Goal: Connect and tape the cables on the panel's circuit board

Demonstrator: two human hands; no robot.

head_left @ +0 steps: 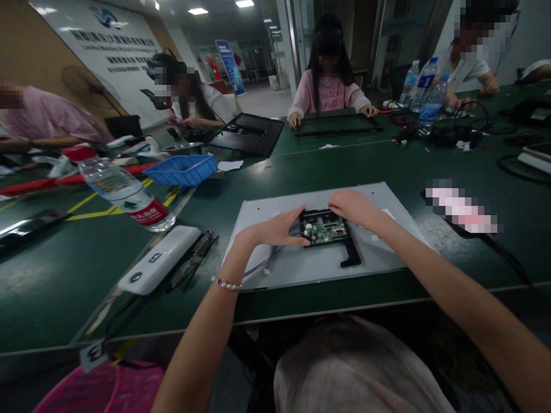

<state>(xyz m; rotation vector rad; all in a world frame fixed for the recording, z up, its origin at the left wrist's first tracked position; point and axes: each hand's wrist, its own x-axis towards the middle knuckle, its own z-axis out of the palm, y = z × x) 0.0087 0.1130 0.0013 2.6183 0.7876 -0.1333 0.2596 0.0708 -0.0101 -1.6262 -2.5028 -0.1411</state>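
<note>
A light grey metal panel (293, 275) lies flat on the table before me. On it sits a black plastic bracket (350, 252) framing a green circuit board (322, 230). My left hand (275, 228) spans the bracket's left side, thumb at the near corner and fingers at the far one, gripping it between them. Curled fingers of my right hand (350, 206) press together at the bracket's far right corner; their tips are partly hidden. A thin grey cable (260, 265) runs out from beneath my left hand across the panel.
Left of the panel lie glasses (193, 261), a white power bank (159, 261), a tilted water bottle (124, 192) and a blue tray (183, 170). At right is a pixelated phone-like object (462, 212). A person opposite (329, 86) holds a black frame (338, 125).
</note>
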